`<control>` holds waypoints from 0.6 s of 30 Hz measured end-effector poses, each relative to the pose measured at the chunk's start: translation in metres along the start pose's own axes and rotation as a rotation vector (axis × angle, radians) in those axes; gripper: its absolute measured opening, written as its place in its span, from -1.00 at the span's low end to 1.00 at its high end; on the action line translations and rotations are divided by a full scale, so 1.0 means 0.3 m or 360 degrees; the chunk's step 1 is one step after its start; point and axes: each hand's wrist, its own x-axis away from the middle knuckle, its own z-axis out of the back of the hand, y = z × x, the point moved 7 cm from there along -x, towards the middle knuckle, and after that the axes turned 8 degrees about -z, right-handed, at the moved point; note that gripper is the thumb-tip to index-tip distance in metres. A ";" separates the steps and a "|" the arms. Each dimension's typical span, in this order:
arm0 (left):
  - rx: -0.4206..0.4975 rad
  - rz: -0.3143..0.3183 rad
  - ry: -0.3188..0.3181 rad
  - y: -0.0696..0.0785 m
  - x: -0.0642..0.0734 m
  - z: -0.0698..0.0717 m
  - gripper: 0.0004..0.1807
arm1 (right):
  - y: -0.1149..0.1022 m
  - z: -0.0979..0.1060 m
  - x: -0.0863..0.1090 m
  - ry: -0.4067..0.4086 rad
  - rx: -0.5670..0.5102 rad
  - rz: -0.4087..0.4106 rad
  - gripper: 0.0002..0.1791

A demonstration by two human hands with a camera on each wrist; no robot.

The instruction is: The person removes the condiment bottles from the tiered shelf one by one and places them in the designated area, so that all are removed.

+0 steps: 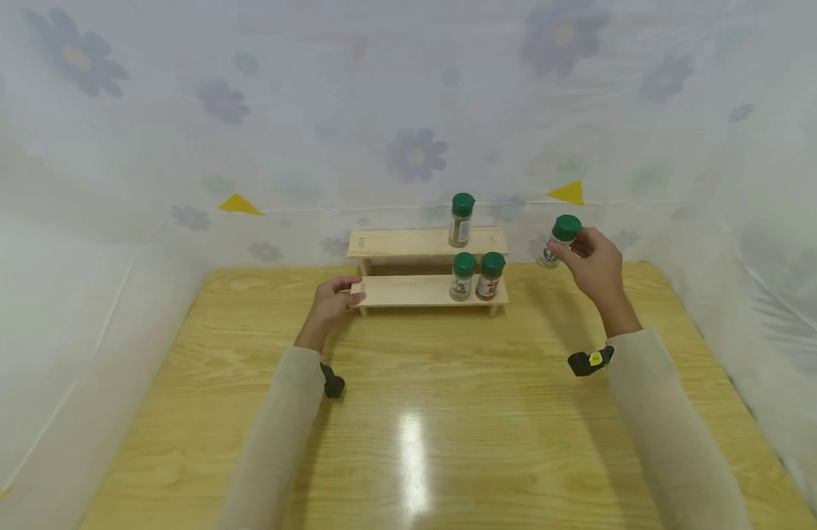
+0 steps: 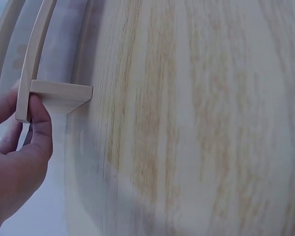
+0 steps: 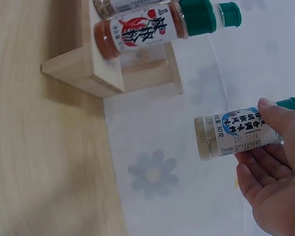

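My left hand (image 1: 333, 300) pinches the left end of the lower board of a two-step wooden rack (image 1: 408, 291), thumb and fingers on either face of the board in the left wrist view. In my right hand (image 1: 597, 269) is a green-capped spice jar (image 3: 236, 132) with a white and blue label and pale powder inside, held in the air right of the rack. On the lower step stand a red-labelled jar of reddish powder (image 1: 490, 277) and, to its left, another green-capped jar (image 1: 461, 278). One more green-capped jar (image 1: 461, 221) stands on the upper step.
The rack stands at the back edge of a wood-grain table (image 1: 408, 383). Behind it hangs a white flowered sheet (image 1: 355, 110) with yellow triangles (image 1: 569, 193) on it. A black wrist camera (image 1: 589, 361) is strapped at the right sleeve.
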 end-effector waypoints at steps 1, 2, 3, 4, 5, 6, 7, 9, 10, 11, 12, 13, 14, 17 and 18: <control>0.0001 0.0004 0.0002 -0.001 -0.001 -0.001 -0.57 | 0.015 0.005 0.008 -0.0001 0.0006 -0.0010 -0.45; 0.0002 0.0012 0.0007 -0.001 -0.001 -0.002 -0.57 | 0.032 0.009 0.015 -0.0004 0.0017 -0.0024 -0.43; 0.0002 0.0019 0.0006 -0.001 -0.001 -0.003 -0.57 | 0.049 0.013 0.022 -0.0009 0.0025 -0.0043 -0.42; 0.0003 0.0025 0.0004 0.000 -0.001 -0.004 -0.57 | 0.066 0.016 0.029 -0.0016 0.0029 -0.0057 -0.41; 0.0003 0.0030 0.0005 0.002 -0.001 -0.005 -0.57 | 0.083 0.019 0.037 -0.0027 0.0033 -0.0071 -0.40; 0.0007 0.0038 0.0011 0.003 -0.002 -0.004 -0.57 | 0.100 0.022 0.046 -0.0034 0.0048 -0.0086 -0.39; 0.0009 0.0044 0.0012 0.005 -0.002 -0.004 -0.57 | 0.116 0.026 0.055 -0.0042 0.0059 -0.0097 -0.38; 0.0011 0.0054 0.0016 0.009 -0.002 -0.003 -0.57 | 0.146 0.034 0.075 -0.0052 0.0081 -0.0122 -0.38; 0.0015 0.0059 0.0016 0.010 -0.004 -0.003 -0.57 | 0.159 0.039 0.086 -0.0056 0.0092 -0.0130 -0.38; 0.0016 0.0064 0.0013 0.010 -0.006 -0.002 -0.56 | 0.173 0.043 0.098 -0.0058 0.0108 -0.0140 -0.39; 0.0018 0.0071 0.0012 0.011 -0.006 -0.002 -0.56 | 0.186 0.048 0.109 -0.0057 0.0122 -0.0147 -0.39; 0.0022 0.0077 0.0012 0.010 -0.008 -0.002 -0.55 | 0.198 0.052 0.121 -0.0060 0.0121 -0.0149 -0.39; 0.0025 0.0083 0.0014 0.009 -0.010 -0.001 -0.55 | 0.211 0.056 0.133 -0.0063 0.0125 -0.0156 -0.39; 0.0023 0.0093 0.0027 0.008 -0.011 0.000 -0.56 | 0.249 0.063 0.166 -0.0076 0.0127 -0.0180 -0.39; 0.0017 0.0095 0.0036 0.008 -0.010 0.000 -0.57 | 0.262 0.065 0.177 -0.0080 0.0133 -0.0191 -0.38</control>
